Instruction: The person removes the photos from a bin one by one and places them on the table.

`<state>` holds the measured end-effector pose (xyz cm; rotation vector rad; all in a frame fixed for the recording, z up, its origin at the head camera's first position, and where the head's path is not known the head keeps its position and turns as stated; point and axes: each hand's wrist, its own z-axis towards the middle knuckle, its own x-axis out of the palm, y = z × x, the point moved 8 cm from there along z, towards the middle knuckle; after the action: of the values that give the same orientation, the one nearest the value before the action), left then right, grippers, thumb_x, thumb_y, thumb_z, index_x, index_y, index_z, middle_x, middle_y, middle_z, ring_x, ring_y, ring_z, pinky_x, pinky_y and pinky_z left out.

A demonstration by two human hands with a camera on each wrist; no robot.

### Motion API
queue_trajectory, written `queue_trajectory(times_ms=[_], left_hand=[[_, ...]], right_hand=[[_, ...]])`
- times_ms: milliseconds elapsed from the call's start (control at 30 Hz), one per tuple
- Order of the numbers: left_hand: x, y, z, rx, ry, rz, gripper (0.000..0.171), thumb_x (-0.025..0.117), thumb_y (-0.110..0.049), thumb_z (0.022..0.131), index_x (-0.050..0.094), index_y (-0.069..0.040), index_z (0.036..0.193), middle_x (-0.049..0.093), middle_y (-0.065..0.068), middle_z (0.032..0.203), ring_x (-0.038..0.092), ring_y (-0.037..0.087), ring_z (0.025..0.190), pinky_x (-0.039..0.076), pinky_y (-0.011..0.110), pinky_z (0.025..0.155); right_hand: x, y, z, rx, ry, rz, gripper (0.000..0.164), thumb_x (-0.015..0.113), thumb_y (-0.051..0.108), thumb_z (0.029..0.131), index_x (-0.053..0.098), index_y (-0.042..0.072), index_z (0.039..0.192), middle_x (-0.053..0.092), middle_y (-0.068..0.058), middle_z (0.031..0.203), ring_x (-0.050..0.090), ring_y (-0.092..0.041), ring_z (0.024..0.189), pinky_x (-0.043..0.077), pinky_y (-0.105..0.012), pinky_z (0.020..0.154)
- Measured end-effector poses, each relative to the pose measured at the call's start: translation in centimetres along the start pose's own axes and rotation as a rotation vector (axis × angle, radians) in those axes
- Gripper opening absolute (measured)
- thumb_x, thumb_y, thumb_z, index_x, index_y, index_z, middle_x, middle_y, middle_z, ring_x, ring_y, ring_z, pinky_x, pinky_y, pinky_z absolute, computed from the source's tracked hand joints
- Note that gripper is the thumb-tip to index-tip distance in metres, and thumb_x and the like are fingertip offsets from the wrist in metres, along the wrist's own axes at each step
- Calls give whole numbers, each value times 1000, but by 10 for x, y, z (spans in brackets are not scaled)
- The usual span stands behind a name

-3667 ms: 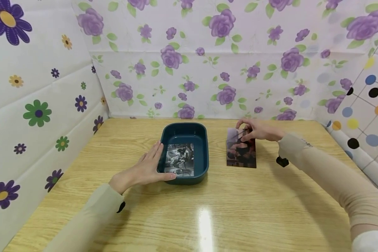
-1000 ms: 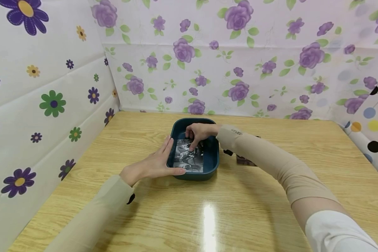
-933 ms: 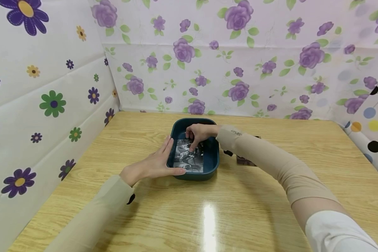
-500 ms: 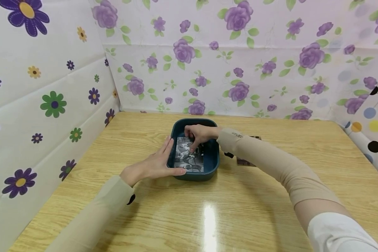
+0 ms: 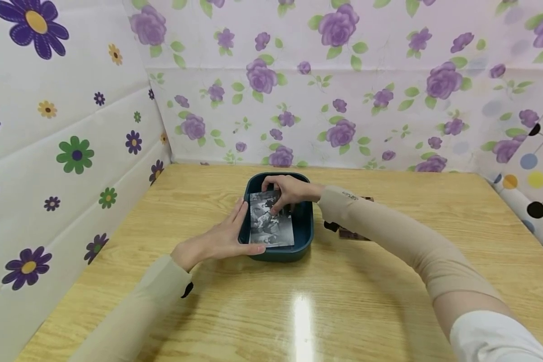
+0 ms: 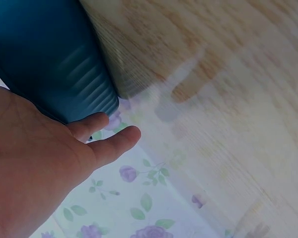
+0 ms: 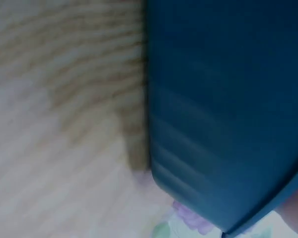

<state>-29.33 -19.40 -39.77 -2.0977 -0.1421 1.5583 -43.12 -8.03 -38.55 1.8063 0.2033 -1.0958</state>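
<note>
A black-and-white photo print (image 5: pixel 269 232) is tilted inside a dark blue rectangular basin (image 5: pixel 304 226), its far end raised. My right hand (image 5: pixel 288 192) pinches that far edge, thumb on the picture side and fingers behind it. Against the basin's left side and near-left corner rests my left hand (image 5: pixel 221 239), fingers straight and thumb along the near rim. The left wrist view has the left hand (image 6: pixel 39 158) beside the ribbed basin wall (image 6: pixel 49 54). In the right wrist view the basin wall (image 7: pixel 228 99) hides nearly all of the right hand (image 7: pixel 295 210).
A second, dark-toned photo print (image 5: pixel 353 235) lies on the table right of the basin, mostly covered by the right forearm. The wooden table (image 5: pixel 235 311) meets a flower-patterned cloth (image 5: pixel 380 120) at its back and another (image 5: pixel 72 191) at the left.
The right hand went from the dark print on the table into the basin. Over the last half second the black-and-white print's far end has risen in its grip. The left hand stays on the basin.
</note>
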Motion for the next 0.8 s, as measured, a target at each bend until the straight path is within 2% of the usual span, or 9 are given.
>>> queue_trajectory(times_ms=[100, 267, 367, 533, 633, 800], left_hand=[[1, 0, 0, 0, 4, 3, 122, 55, -78, 77, -15, -16, 154, -23, 3, 161, 19, 38, 148, 30, 57, 113], [1, 0, -1, -5, 3, -12, 121, 56, -78, 77, -16, -17, 154, -23, 2, 161, 19, 39, 148, 29, 58, 113], [0, 0, 0, -7, 7, -17, 121, 56, -78, 77, -16, -19, 154, -24, 2, 161, 19, 39, 148, 29, 59, 113], [0, -1, -1, -4, 14, -22, 121, 56, -78, 77, -17, -19, 154, -25, 1, 161, 20, 40, 147, 28, 59, 113], [0, -1, -1, 3, 4, -21, 122, 57, -77, 77, -16, -18, 154, -24, 1, 161, 20, 40, 147, 28, 59, 113], [1, -1, -1, 9, -8, -21, 122, 58, -76, 77, -15, -18, 154, -24, 0, 161, 16, 38, 148, 26, 58, 115]], right_hand=[[1, 2, -4, -4, 1, 51, 58, 83, 17, 76, 52, 18, 125, 58, -14, 99, 61, -25, 74, 57, -39, 57], [-7, 4, -8, 0, -16, 114, 55, 82, 16, 78, 53, 18, 125, 58, -12, 103, 54, -23, 83, 51, -33, 66], [-16, 6, -11, 23, -5, 182, 55, 80, 15, 80, 52, 18, 126, 54, -13, 113, 48, -24, 89, 47, -32, 69], [-38, 4, -19, 85, 11, 303, 53, 78, 14, 81, 50, 19, 126, 48, -14, 131, 51, -27, 101, 51, -36, 67], [-53, 3, -26, 88, -13, 298, 54, 80, 16, 80, 51, 21, 125, 43, -9, 140, 50, -25, 111, 52, -37, 69], [-72, -2, -47, 90, -34, 302, 52, 79, 16, 81, 50, 20, 125, 48, -13, 130, 51, -26, 98, 51, -40, 69]])
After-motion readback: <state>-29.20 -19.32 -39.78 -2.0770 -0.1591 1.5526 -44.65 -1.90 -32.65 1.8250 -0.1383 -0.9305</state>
